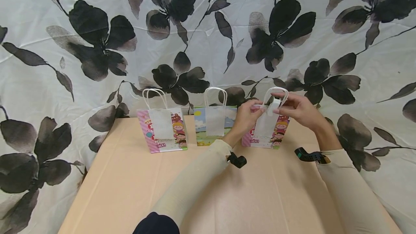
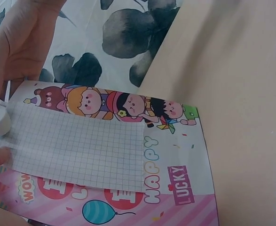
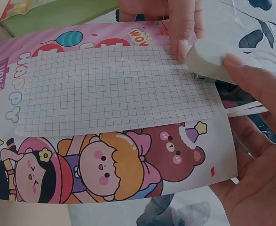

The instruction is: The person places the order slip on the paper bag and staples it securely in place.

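A pink-and-white cartoon gift bag (image 1: 282, 130) stands upright at the right of the row, with a sheet of grid paper (image 3: 114, 94) lying against its front. My left hand (image 1: 246, 117) pinches the bag's top edge and the paper's upper end together. In my right hand (image 1: 300, 110) is a small white stapler (image 3: 212, 60), its jaws placed over the top edge of the paper and bag. The right thumb (image 3: 250, 77) lies on top of the stapler, while other fingers are behind the bag. White handles (image 1: 276, 91) rise above this spot.
Another pink cartoon bag (image 1: 146, 133) stands at the left, and a blue-and-green landscape bag (image 1: 200, 125) in the middle, each with a white sheet on its front. All stand on a light tan table (image 1: 208, 183) before a floral cloth (image 1: 208, 28).
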`<state>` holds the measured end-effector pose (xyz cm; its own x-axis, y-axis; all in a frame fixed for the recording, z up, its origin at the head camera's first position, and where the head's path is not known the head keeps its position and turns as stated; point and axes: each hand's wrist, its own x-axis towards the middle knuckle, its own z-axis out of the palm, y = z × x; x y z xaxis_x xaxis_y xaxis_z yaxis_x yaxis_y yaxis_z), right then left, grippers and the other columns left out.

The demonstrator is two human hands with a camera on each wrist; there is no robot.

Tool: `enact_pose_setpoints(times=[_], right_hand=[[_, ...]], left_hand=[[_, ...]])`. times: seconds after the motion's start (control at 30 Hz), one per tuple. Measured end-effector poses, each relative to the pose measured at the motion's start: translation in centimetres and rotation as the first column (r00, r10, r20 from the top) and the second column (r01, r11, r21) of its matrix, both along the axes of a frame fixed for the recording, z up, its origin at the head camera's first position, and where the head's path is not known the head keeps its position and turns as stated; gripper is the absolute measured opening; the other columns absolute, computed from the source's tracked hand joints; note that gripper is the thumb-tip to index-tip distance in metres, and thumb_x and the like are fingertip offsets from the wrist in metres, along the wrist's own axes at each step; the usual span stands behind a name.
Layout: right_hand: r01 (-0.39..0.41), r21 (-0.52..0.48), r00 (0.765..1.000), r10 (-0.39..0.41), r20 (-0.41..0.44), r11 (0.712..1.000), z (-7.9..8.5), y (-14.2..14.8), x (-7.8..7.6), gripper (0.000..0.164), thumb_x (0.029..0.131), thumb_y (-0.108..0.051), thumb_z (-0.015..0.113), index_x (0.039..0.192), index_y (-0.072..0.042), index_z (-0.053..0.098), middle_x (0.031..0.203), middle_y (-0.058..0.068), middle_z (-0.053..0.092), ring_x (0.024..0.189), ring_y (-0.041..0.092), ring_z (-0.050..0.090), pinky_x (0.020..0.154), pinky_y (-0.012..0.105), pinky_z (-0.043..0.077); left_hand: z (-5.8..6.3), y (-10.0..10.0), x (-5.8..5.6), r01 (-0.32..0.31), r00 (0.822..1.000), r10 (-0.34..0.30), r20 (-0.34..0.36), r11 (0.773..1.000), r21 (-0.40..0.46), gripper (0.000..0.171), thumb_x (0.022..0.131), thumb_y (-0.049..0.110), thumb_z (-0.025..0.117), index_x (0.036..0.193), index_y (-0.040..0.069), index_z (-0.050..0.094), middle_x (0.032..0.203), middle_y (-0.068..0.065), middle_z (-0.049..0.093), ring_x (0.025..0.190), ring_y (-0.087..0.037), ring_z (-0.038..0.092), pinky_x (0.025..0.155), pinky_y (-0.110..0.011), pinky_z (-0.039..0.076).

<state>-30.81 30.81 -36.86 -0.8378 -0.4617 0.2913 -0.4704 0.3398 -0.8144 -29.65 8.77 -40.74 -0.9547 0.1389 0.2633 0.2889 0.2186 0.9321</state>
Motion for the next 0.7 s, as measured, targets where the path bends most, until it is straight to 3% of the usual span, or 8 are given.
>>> enact_pose_setpoints(times=[0.2, 0.4, 0.6, 0.7], right_hand=[[0.052, 0.088, 0.997, -0.057, 0.059, 0.995, 0.0, -0.4, 0.4, 0.052, 0.094, -0.013, 0.074, 0.143, -0.010, 0.056, 0.117, 0.015, 0.068, 0.096, 0.019, 0.071, 0.080, 0.028, 0.057], [0.074, 0.179, 0.990, -0.094, 0.104, 0.981, -0.2, -0.6, 0.7, 0.055, 0.092, -0.022, 0.078, 0.141, -0.011, 0.056, 0.126, 0.015, 0.065, 0.111, 0.035, 0.067, 0.086, 0.045, 0.058], [0.116, 0.231, 0.991, -0.127, 0.031, 0.966, -0.7, -1.0, 0.6, 0.067, 0.085, -0.025, 0.085, 0.141, -0.007, 0.055, 0.137, 0.023, 0.050, 0.117, 0.049, 0.060, 0.087, 0.058, 0.056], [0.144, 0.274, 0.989, -0.143, -0.023, 0.951, -0.9, -1.1, 0.6, 0.070, 0.083, -0.028, 0.086, 0.140, -0.004, 0.055, 0.136, 0.026, 0.045, 0.115, 0.050, 0.058, 0.085, 0.061, 0.055]], left_hand=[[0.0, 0.0, 0.0, -0.025, 0.999, 0.024, -0.031, 0.999, -0.023, 0.023, 0.097, 0.012, 0.070, 0.120, 0.007, 0.070, 0.114, -0.009, 0.074, 0.091, -0.013, 0.073, 0.071, -0.021, 0.057], [-0.1, -0.1, 0.0, -0.030, 0.998, 0.027, -0.051, 0.998, -0.051, 0.023, 0.098, 0.014, 0.069, 0.119, 0.007, 0.070, 0.115, -0.007, 0.073, 0.091, -0.013, 0.072, 0.071, -0.020, 0.057], [-0.1, -0.1, 0.1, -0.040, 0.998, 0.036, -0.056, 0.997, -0.067, 0.024, 0.098, 0.015, 0.068, 0.121, 0.006, 0.070, 0.117, -0.008, 0.073, 0.095, -0.013, 0.072, 0.073, -0.020, 0.057], [-0.1, 0.0, 0.2, -0.040, 0.998, 0.036, -0.053, 0.996, -0.074, 0.025, 0.099, 0.016, 0.068, 0.122, 0.007, 0.070, 0.119, -0.008, 0.072, 0.097, -0.015, 0.073, 0.074, -0.022, 0.058]])
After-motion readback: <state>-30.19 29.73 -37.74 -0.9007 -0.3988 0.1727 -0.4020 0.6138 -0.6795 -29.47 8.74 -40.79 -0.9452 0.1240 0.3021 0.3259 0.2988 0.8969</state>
